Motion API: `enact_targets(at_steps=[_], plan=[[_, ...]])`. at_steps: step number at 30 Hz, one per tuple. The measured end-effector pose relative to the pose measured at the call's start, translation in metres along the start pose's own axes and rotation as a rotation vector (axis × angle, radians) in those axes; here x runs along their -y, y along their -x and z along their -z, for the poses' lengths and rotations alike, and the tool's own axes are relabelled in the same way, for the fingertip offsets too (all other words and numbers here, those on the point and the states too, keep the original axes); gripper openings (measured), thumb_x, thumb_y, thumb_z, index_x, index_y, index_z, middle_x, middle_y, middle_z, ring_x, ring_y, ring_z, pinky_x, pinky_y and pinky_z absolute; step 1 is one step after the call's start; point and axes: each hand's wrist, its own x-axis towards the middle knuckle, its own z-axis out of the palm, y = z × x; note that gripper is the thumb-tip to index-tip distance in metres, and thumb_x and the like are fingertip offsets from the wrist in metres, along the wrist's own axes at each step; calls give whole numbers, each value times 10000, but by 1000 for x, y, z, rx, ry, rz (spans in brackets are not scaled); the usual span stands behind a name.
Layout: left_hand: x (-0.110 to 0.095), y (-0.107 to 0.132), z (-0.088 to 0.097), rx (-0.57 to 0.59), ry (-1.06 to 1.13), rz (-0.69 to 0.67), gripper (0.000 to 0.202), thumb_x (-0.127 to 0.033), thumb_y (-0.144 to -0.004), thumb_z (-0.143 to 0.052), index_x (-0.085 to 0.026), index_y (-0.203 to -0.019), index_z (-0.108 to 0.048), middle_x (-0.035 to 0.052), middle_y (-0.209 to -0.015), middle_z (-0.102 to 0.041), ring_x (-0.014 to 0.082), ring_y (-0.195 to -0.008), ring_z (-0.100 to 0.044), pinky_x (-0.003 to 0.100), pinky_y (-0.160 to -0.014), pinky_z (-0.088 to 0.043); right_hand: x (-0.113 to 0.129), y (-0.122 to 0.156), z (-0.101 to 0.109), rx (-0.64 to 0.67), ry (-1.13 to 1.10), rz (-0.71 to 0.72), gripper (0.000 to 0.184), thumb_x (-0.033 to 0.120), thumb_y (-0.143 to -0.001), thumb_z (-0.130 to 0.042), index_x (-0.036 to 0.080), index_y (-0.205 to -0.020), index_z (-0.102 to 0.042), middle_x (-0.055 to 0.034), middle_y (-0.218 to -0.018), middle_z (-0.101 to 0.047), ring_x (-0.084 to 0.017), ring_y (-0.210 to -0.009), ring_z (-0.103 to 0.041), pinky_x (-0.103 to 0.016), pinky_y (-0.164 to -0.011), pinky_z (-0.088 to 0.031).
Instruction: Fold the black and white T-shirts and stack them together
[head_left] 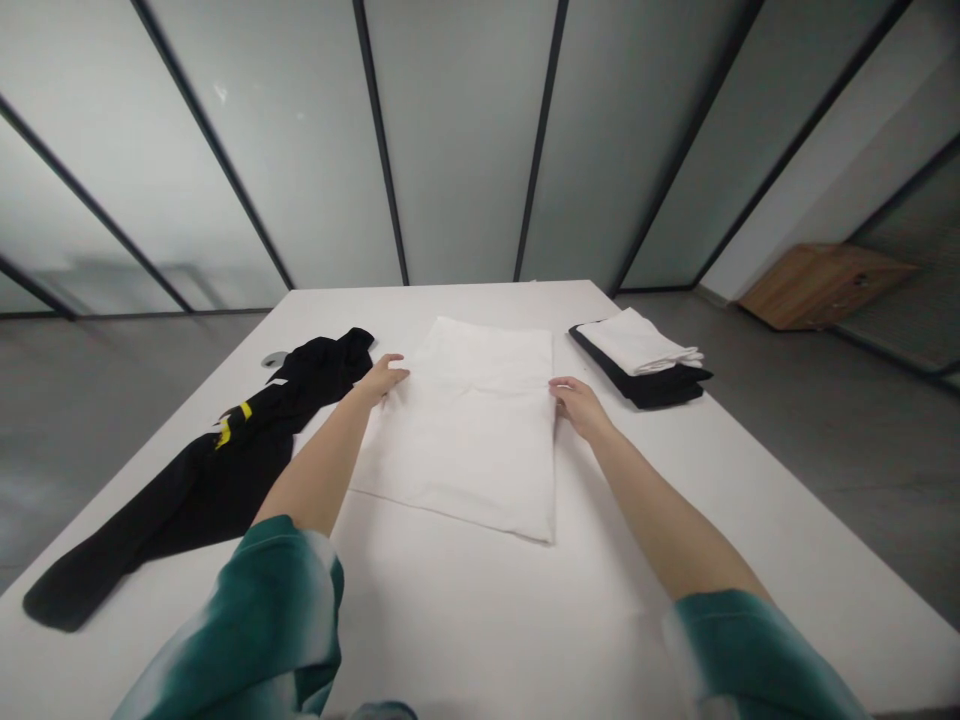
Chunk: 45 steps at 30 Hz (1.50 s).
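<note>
White cloth lies flat between left hand and right hand

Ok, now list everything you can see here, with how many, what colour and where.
White cloth: 1, white, spread mid-table between the hands
Black garment: 1, black with yellow and white marks, table's left side
Small object: 1, pale grey, beside the garment's far end, unclear what
Folded white cloth: 1 pile, white, table's right side
Folded black cloth: count unclear, black, under that pile
Table: 1, white, centre
Wall panels: several, pale with dark bars, beyond the table
Cabinet: 1, wood-brown, far right
Floor: grey, around the table
Sleeves: 2, green and white, near edge
Left hand, right hand: 2, bare, at the white cloth's sides
</note>
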Motion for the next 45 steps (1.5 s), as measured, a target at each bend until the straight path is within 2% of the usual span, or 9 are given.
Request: enact_targets(at_steps=[7,11,15,25,30,34,38,41,45], plan=[[-39,11,7,40,315,-354,294,-328,-556,-760,-179,-794,-672,10,-711,-616,158,-692,-575,288,-679,-446,41,-14,8,-44,-149,280,223,225,-589,-693,223,-795,-607,21,-703,-618,-144,-672,-589,-260,-622,-481],[-86,23,19,15,337,-548,298,-383,-614,-741,-173,-820,-694,17,-735,-636,165,-713,-588,287,-676,-452,88,-24,17,28,-62,538,317,168,-593,-681,225,-900,-627,15,-771,-634,-167,-747,-613,-313,-723,-505],[-127,31,35,-32,301,-729,284,-411,-714,-679,-170,-865,-691,25,-799,-655,172,-780,-622,286,-706,-476,137,-33,22,-48,28,707,299,97,-636,-625,215,-911,-623,11,-786,-627,-157,-752,-602,-314,-748,-501],[-152,-3,26,-194,146,-699,316,-442,-797,-613,-143,-881,-674,51,-850,-637,204,-878,-634,314,-763,-505,166,-85,-5,-100,154,653,228,29,-668,-589,160,-851,-626,8,-757,-563,-160,-753,-563,-357,-733,-493],[-175,7,41,-264,157,-887,347,-466,-830,-614,-170,-1004,-668,36,-925,-638,207,-974,-636,318,-824,-499,199,-81,-7,-75,116,829,145,154,-850,-588,193,-989,-577,-5,-840,-584,-156,-870,-573,-347,-819,-497],[-133,63,62,-251,51,-888,365,-476,-806,-633,-207,-1051,-664,31,-974,-661,238,-1052,-624,330,-868,-502,174,-26,18,-27,136,908,225,265,-851,-649,231,-1057,-565,-29,-909,-643,-188,-939,-606,-381,-889,-497],[-30,112,78,-18,-100,-498,472,-511,-707,-719,-223,-1073,-640,70,-961,-702,266,-978,-657,348,-813,-529,77,19,62,30,284,734,359,363,-764,-704,241,-1088,-606,-53,-997,-699,-236,-1023,-648,-424,-953,-475],[36,119,83,-172,-210,-283,472,-550,-677,-713,-220,-996,-605,85,-950,-709,270,-967,-662,376,-838,-529,7,23,87,-5,361,511,338,390,-739,-691,223,-1024,-622,-86,-971,-719,-254,-956,-672,-446,-907,-495],[65,113,60,-232,-453,-243,424,-519,-769,-605,-217,-1066,-606,109,-1148,-675,266,-1051,-648,379,-896,-527,-27,11,78,37,597,383,277,347,-776,-633,214,-1019,-646,-110,-1047,-723,-266,-1004,-670,-451,-913,-504]])
